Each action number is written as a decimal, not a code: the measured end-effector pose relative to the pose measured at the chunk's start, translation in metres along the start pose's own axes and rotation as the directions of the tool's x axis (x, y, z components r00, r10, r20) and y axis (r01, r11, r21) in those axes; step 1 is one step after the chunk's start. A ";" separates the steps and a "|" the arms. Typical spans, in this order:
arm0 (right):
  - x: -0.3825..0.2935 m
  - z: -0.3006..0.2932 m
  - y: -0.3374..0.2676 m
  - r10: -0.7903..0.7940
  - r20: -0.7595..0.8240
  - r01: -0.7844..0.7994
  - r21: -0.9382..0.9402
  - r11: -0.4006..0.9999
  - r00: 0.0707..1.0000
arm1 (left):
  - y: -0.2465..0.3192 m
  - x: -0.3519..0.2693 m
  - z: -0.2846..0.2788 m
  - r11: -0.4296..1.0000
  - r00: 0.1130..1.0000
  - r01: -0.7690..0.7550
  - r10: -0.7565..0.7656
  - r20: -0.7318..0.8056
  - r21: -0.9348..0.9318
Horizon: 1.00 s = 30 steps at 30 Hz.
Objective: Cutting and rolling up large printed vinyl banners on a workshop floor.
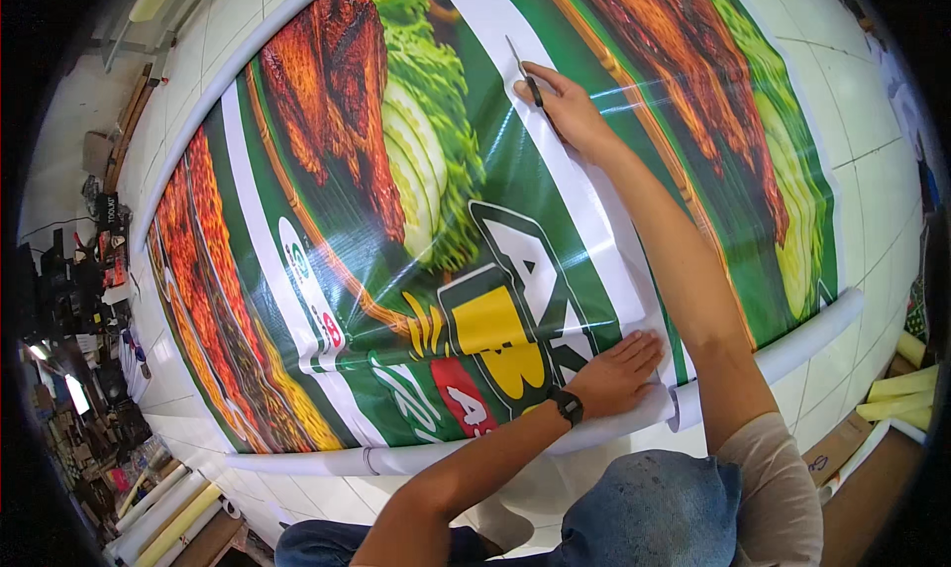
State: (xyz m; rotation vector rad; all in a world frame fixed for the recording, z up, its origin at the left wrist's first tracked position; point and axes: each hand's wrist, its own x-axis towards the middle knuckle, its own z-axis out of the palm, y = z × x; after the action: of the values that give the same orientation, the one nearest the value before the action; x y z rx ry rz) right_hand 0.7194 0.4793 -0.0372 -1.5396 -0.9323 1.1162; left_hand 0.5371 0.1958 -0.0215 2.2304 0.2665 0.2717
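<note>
A large printed vinyl banner lies spread on the floor before me, with pictures of roast meat, cucumber slices and lettuce on green. My right hand grips the black handle of a pair of scissors, whose thin blade points away from me along a white strip between two printed panels. Its fingers cover part of the scissors. My left hand, a black watch on its wrist, presses flat on the banner near the strip's close end and holds nothing. Beside it, the banner's rolled near edge is split.
White floor tiles surround the banner. Tools and clutter line the left side, and long rolls lie at lower left. Yellow rolls and a cardboard box are at lower right. My denim-covered knee is close to the banner's near edge.
</note>
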 end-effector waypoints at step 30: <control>0.097 -0.006 -0.046 0.099 0.133 -0.113 0.103 0.988 0.986 | -0.095 0.085 -0.096 0.863 0.911 0.397 -0.327 -0.251 0.313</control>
State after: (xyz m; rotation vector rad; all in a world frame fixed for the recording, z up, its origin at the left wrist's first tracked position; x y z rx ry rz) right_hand 0.7506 0.5787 -0.0123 -1.4545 -0.8666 1.3337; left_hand 0.5811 0.3495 -0.0282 2.4518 0.8972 0.2432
